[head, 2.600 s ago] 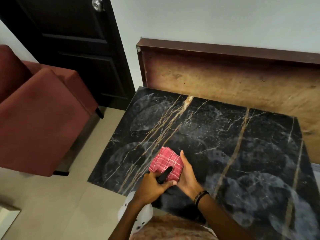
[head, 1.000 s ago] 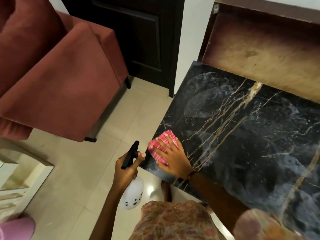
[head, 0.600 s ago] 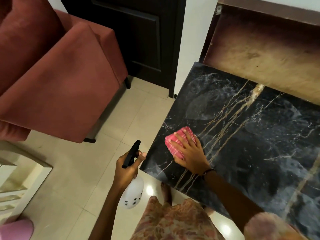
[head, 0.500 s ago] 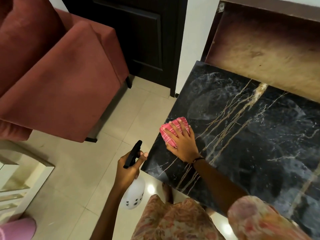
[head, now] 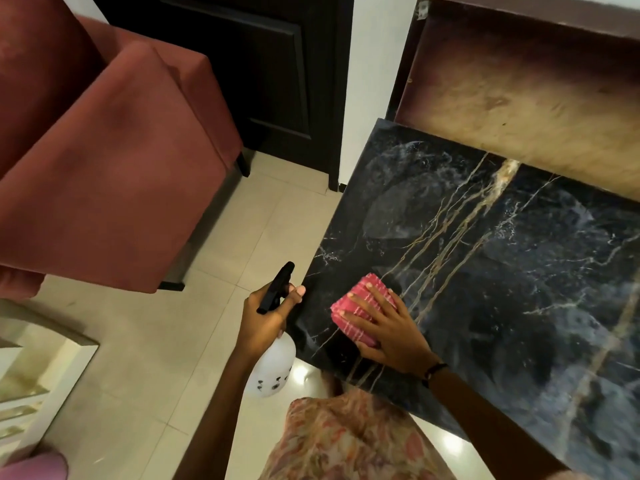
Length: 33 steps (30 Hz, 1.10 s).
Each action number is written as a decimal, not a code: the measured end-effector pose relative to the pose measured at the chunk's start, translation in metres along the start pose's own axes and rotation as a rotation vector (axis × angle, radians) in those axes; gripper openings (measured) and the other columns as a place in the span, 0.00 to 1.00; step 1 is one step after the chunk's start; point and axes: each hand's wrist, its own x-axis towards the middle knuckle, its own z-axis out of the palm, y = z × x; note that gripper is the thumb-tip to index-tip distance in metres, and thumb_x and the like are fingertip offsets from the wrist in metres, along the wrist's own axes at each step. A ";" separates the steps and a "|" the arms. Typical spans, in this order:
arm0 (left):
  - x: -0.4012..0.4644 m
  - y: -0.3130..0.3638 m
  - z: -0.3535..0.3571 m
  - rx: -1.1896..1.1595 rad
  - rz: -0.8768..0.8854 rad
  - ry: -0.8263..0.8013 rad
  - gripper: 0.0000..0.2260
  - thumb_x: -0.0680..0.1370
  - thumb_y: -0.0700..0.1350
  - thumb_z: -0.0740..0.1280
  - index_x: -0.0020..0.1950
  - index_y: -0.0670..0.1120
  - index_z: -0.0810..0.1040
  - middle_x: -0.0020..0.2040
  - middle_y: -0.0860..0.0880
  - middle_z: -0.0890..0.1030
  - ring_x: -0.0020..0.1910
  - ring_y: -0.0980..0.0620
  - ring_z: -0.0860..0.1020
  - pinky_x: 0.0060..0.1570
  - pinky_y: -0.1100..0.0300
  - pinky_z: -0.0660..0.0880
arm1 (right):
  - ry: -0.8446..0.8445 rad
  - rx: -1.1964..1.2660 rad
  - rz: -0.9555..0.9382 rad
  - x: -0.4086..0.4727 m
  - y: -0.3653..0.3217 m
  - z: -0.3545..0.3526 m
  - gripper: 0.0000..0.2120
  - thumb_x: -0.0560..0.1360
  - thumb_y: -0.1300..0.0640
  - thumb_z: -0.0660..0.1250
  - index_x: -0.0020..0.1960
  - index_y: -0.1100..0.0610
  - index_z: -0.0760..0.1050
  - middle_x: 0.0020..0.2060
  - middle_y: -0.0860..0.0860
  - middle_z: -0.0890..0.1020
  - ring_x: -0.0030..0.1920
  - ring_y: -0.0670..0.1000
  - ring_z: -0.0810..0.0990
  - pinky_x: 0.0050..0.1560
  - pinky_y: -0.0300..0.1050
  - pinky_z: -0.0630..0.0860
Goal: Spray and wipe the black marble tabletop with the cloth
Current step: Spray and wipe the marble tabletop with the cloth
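Note:
The black marble tabletop (head: 502,289) with gold and white veins fills the right side. A folded pink checked cloth (head: 360,306) lies near its front left corner. My right hand (head: 384,327) presses flat on the cloth with fingers spread and straight. My left hand (head: 266,317) grips a white spray bottle (head: 273,368) with a black trigger head, held just off the table's left edge over the floor, its nozzle pointing up and away.
A red armchair (head: 104,161) stands to the left across a strip of cream tiled floor (head: 145,358). A dark door (head: 263,64) is behind it. A brown wooden board (head: 519,91) leans against the wall behind the table. A white shelf unit (head: 31,382) sits at lower left.
My right hand has slid the cloth back toward the table's front left edge after pushing it further in. The left hand with the bottle has stayed almost still beside the table.

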 end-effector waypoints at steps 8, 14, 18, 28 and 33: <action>0.011 0.015 0.015 -0.010 0.022 -0.019 0.07 0.71 0.49 0.69 0.44 0.46 0.79 0.38 0.38 0.79 0.18 0.56 0.66 0.21 0.63 0.65 | -0.045 0.049 0.284 0.124 0.041 -0.020 0.34 0.72 0.34 0.54 0.74 0.48 0.62 0.75 0.55 0.63 0.75 0.61 0.55 0.71 0.68 0.52; 0.023 0.023 0.024 -0.004 -0.003 -0.020 0.16 0.67 0.53 0.70 0.45 0.42 0.79 0.37 0.37 0.80 0.17 0.55 0.65 0.22 0.63 0.65 | 0.070 0.109 0.221 0.128 0.011 -0.016 0.29 0.73 0.38 0.56 0.71 0.48 0.66 0.72 0.54 0.68 0.73 0.62 0.61 0.69 0.71 0.53; 0.034 0.030 0.031 0.001 -0.027 -0.029 0.20 0.68 0.54 0.70 0.47 0.37 0.78 0.37 0.31 0.77 0.18 0.53 0.64 0.21 0.62 0.63 | 0.000 0.070 0.110 0.047 0.000 -0.005 0.29 0.75 0.38 0.56 0.74 0.44 0.61 0.74 0.52 0.65 0.75 0.61 0.58 0.71 0.70 0.52; 0.060 0.045 0.049 0.014 -0.054 -0.047 0.08 0.74 0.47 0.69 0.45 0.43 0.79 0.41 0.34 0.80 0.18 0.56 0.65 0.21 0.62 0.64 | -0.021 0.071 0.285 0.088 0.083 -0.027 0.33 0.72 0.35 0.56 0.74 0.46 0.61 0.76 0.53 0.60 0.76 0.60 0.52 0.71 0.69 0.54; 0.072 0.044 0.054 -0.015 -0.040 -0.041 0.20 0.68 0.55 0.70 0.47 0.38 0.78 0.42 0.25 0.75 0.17 0.53 0.64 0.20 0.62 0.63 | 0.047 0.124 0.331 0.168 0.087 -0.036 0.32 0.71 0.36 0.56 0.72 0.49 0.67 0.71 0.54 0.69 0.72 0.62 0.63 0.68 0.68 0.51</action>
